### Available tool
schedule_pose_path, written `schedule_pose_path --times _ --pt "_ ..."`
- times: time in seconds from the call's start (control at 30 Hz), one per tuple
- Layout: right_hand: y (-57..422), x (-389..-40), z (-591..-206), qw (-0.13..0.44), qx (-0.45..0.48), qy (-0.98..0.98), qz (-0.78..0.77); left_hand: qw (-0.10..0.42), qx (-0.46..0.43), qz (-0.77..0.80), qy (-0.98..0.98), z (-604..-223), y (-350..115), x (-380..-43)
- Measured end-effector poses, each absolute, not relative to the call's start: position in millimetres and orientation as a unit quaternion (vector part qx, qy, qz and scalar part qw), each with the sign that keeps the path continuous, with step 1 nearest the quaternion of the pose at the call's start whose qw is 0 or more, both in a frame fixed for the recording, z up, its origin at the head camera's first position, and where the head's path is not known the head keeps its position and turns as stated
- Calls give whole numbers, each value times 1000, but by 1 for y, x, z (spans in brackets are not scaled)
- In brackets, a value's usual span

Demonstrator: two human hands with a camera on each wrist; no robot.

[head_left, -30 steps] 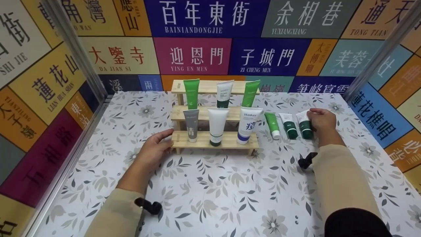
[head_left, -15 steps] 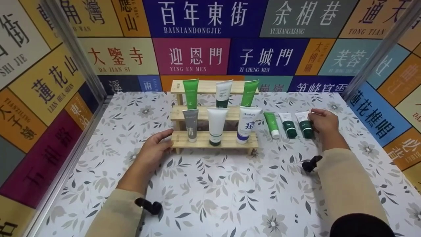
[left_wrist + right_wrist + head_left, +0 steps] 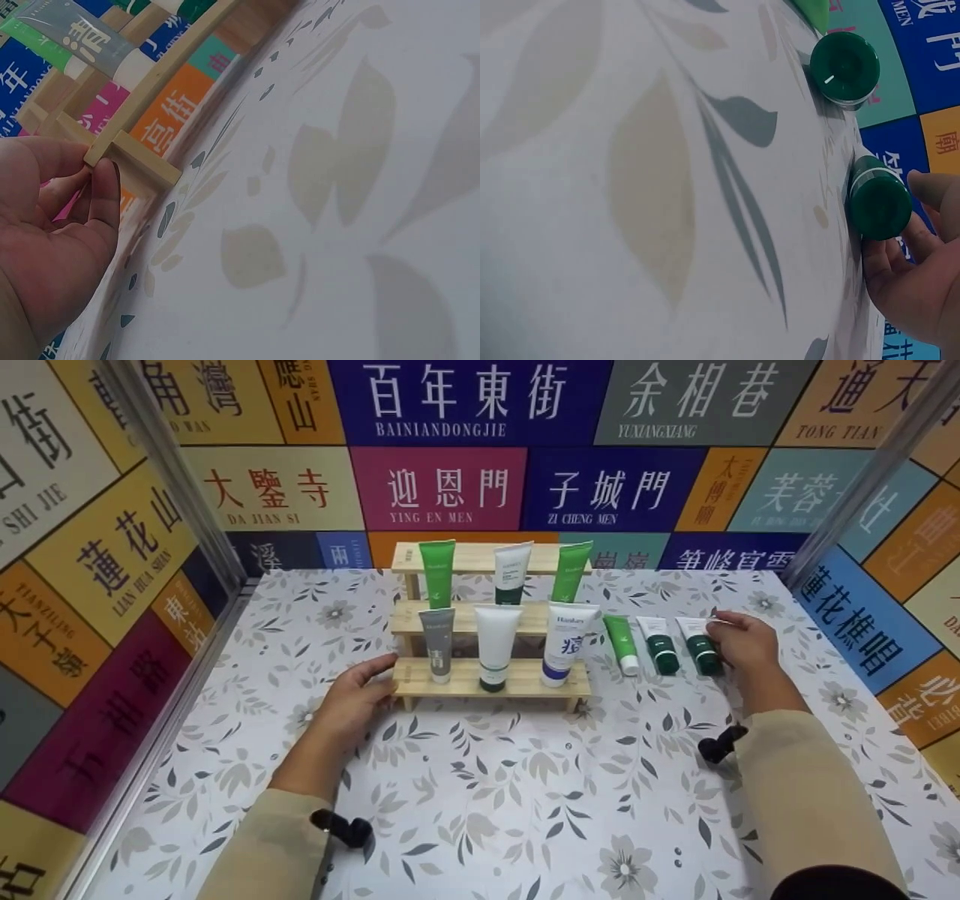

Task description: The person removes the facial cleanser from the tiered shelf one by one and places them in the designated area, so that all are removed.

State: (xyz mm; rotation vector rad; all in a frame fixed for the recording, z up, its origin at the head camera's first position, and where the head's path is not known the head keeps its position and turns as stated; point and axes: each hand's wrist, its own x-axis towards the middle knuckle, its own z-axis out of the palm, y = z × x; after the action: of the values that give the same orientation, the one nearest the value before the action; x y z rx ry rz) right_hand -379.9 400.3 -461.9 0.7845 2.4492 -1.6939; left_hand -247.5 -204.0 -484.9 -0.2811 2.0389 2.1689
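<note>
A three-tier wooden display stand (image 3: 495,690) holds upright squeeze tubes on its lower tiers. My left hand (image 3: 352,701) pinches the left end of its lowest shelf, thumb against fingers in the left wrist view. Right of the stand, three tubes lie in a row: a small green tube (image 3: 621,645), a white and dark green tube (image 3: 661,649) and a matching rightmost tube (image 3: 702,651). My right hand (image 3: 750,645) holds that rightmost tube by its right side; the right wrist view shows its green cap (image 3: 881,206) beside the thumb and fingers.
On the stand's lowest shelf are a grey tube (image 3: 439,645), a white tube (image 3: 496,645) and a white-and-blue tube (image 3: 564,645). Two green tubes flank a white-and-green tube (image 3: 511,574) behind them. Printed panels (image 3: 442,487) wall the flower-patterned tabletop (image 3: 510,795).
My right hand and forearm have shifted slightly right and toward me. The rightmost tube has moved a little right, widening its gap from the middle tube. My left hand stays at the stand.
</note>
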Motion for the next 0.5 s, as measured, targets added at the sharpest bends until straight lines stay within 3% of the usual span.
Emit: schedule_pose_path --times 0.23,0.5 --pt "401 -372 -458 24 247 776 -579 81 -98 723 679 -485 -203 -247" --pt "388 -364 -444 -39 200 743 -637 81 -101 726 675 -486 -204 -248"
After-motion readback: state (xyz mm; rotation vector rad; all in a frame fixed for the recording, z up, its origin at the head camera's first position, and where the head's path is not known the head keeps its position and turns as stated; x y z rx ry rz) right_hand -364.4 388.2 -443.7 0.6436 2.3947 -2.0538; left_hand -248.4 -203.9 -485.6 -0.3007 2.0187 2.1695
